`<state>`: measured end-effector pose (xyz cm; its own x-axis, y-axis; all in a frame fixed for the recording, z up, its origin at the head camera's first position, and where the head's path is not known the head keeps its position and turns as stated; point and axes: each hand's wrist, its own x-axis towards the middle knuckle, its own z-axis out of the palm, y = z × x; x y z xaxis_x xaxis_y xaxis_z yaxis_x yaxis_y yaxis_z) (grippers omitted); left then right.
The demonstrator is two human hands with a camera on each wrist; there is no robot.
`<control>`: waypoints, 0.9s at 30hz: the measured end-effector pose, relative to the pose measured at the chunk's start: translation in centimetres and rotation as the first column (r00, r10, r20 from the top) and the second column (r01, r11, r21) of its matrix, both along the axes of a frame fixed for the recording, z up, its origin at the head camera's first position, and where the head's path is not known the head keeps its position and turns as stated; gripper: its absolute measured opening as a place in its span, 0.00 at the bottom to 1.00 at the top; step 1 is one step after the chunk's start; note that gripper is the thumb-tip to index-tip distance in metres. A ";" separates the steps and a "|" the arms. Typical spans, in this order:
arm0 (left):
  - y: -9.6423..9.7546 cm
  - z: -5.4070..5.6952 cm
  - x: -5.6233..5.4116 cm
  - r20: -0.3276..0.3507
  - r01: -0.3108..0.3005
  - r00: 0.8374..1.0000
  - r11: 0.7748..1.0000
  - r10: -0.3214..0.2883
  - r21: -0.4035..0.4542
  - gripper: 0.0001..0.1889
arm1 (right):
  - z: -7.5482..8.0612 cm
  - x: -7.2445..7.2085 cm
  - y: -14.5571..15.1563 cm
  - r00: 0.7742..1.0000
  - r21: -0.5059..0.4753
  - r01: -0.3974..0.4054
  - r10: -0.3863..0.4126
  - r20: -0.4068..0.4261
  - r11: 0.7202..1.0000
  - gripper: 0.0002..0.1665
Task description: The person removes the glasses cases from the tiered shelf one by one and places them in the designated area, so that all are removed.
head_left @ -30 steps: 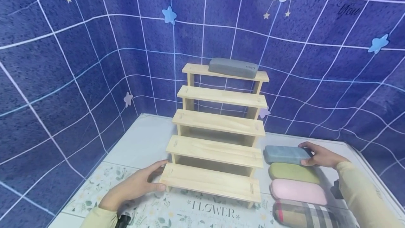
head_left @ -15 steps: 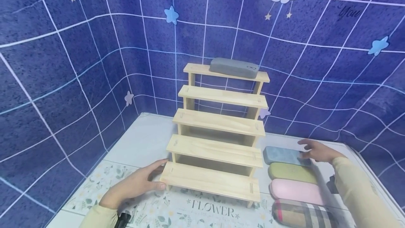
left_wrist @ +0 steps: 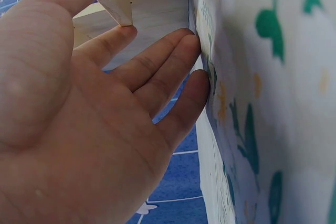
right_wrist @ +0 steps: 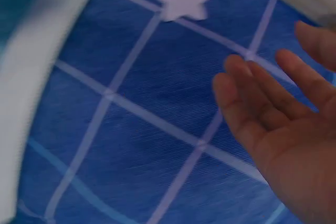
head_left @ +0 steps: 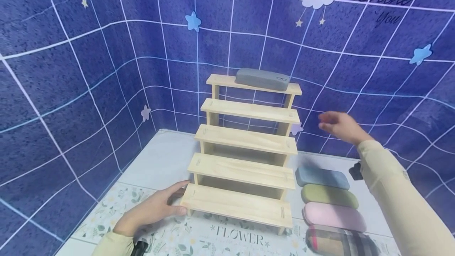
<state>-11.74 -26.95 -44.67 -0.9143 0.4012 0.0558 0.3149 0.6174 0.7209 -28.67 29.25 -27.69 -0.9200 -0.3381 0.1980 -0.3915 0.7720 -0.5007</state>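
A wooden stepped rack (head_left: 239,172) of several shelves stands on the table. On its top shelf lies a grey glasses case (head_left: 263,79). My left hand (head_left: 153,211) touches the left end of the lowest shelf, its fingers fairly straight in the left wrist view. Above the table, right of the rack, my right hand (head_left: 343,127) is in the air with nothing in it, fingers slightly bent. Below it lie a blue glasses case (head_left: 322,177), a green glasses case (head_left: 329,196), a pink glasses case (head_left: 334,216) and a plaid glasses case (head_left: 341,241), one behind another.
A floral cloth (head_left: 170,240) printed with "FLOWER" covers the front of the white table (head_left: 160,149). Behind and at the left hangs a dark blue curtain (head_left: 106,70) with white grid lines, stars and clouds.
My right hand has let go of the blue glasses case and risen up and leftward. The cases stay in their row. My left hand keeps its place at the lowest shelf.
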 end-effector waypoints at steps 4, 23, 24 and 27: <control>-0.1 -0.1 0.1 -0.002 0.010 1.000 1.000 -0.010 0.008 0.46 | 3.4 -0.6 -3.2 0.994 -0.104 0.067 -0.076 -0.083 0.992 0.28; -0.1 -0.6 0.0 -0.022 0.030 0.999 0.999 -0.030 0.012 0.46 | 9.3 -3.8 -13.8 0.988 0.022 0.070 -0.067 -0.136 0.997 0.40; -0.1 -0.6 0.0 -0.020 0.028 0.999 1.000 -0.028 0.013 0.46 | 9.3 -3.9 -14.0 0.989 0.022 0.081 -0.077 -0.129 0.996 0.40; -0.2 -0.5 0.1 -0.017 0.018 1.000 1.000 -0.018 0.010 0.46 | 9.3 -4.2 -14.1 0.989 0.006 0.102 -0.100 -0.111 0.995 0.40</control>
<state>-11.66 -27.10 -45.19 -0.9057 0.4172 0.0753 0.3383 0.6041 0.7215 -32.86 15.10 -18.34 -0.9221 -0.2474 0.2974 -0.3639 0.8157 -0.4497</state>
